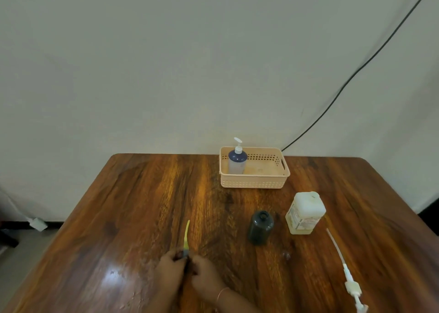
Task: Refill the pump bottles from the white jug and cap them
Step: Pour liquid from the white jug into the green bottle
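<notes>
While fingers (176, 253) of the left hand (169, 268) and right hand (206, 274) pinch a pump head (184, 254) left of the open dark bottle (260, 227), its yellow tube (187, 232) points away. Probably best to feed that tube straight down the neck, then twist snug; the white jug (305, 213) stands just right of the bottle.

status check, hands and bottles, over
Left hand and right hand hold the yellow-tube pump. Dark bottle uncapped beside white jug. White pump lies loose at right.
</notes>
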